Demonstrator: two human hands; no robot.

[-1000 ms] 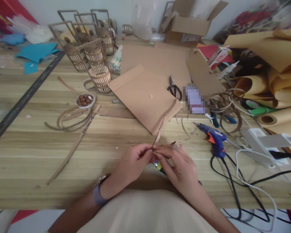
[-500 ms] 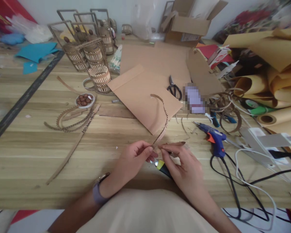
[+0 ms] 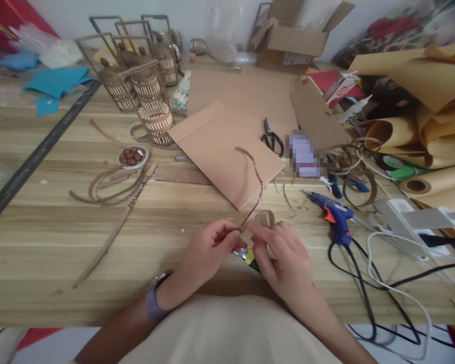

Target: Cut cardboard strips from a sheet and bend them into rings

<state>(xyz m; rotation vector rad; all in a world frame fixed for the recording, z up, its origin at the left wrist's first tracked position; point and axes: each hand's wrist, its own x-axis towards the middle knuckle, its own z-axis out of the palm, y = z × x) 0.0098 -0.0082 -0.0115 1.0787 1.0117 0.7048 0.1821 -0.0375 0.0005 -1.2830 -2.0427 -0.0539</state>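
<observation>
My left hand pinches the lower end of a thin corrugated cardboard strip, whose ridged length curves up and away over a brown cardboard sheet. My right hand is just to the right, its fingers closed on a thin curled brown paper strip that loops above the knuckles. Its index fingertip is close to the cardboard strip; whether they touch is hard to see. Beneath the hands is a utility knife with a yellow collar, its dark handle partly hidden by the right hand.
A blue glue gun with cables lies at right, near a white power strip. Scissors rest on the cardboard. At left are coiled strips, a bowl of brown balls and several matchstick-sided lanterns.
My right hand has shifted slightly, its fingers curling further under. The paper curl now stands up as a loop behind its fingers. My left hand stays almost in place.
</observation>
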